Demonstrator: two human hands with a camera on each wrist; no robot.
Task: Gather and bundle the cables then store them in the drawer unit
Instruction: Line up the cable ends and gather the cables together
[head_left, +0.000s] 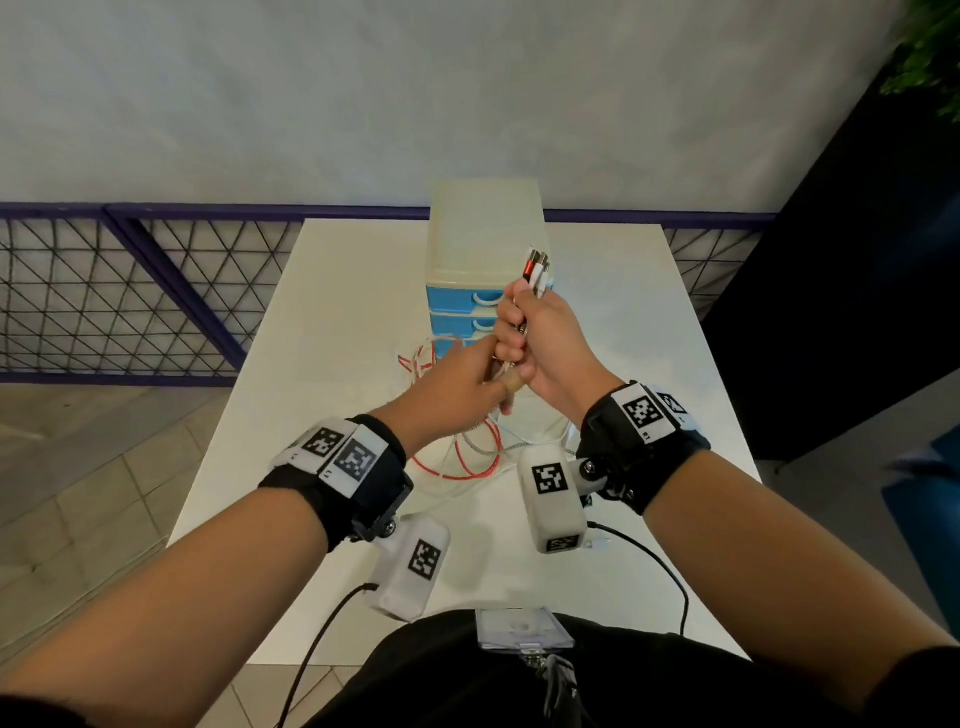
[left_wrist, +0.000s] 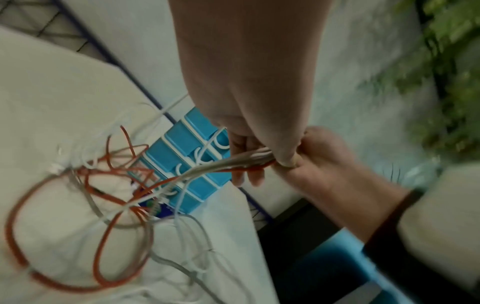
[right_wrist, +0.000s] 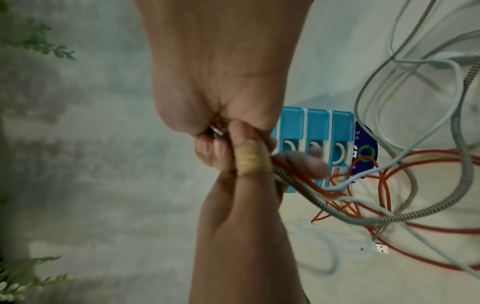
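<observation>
Far left, beyond the counter (head_left: 337, 291): a mesh railing (head_left: 130, 291) with a purple frame, tiled floor below it.

Left hand (head_left: 457, 384) is raised over the middle of the counter, fingers curled round the cables (head_left: 470, 457) just under the other fist. The thumb, wrapped in a tan plaster (right_wrist: 250, 159), presses the strands against the fingers. The left wrist view is blurred, yet it shows grey, white and orange strands running together into this grip.

Below and left of the hands, the slack hangs down and lies on the counter in loose loops: an orange cable, a grey braided cable (right_wrist: 410, 218) and several thin white ones, all tangled. One free plug (right_wrist: 381, 248) lies flat on the counter among them.

Right hand (head_left: 540, 332) sits directly above the left one and touches it, closed in a fist round the upper part of the same bunch. The plug ends (head_left: 537, 267) stick up out of the top of the fist, one with a red collar, the others white and metal.

Behind the hands, at the far middle of the counter, stands the drawer unit (head_left: 483, 234): pale top, blue drawer fronts with white handles, all pushed in. The cable loops reach its foot.

Far right: a dark wall panel and green leaves (head_left: 935, 52) in the upper corner.
</observation>
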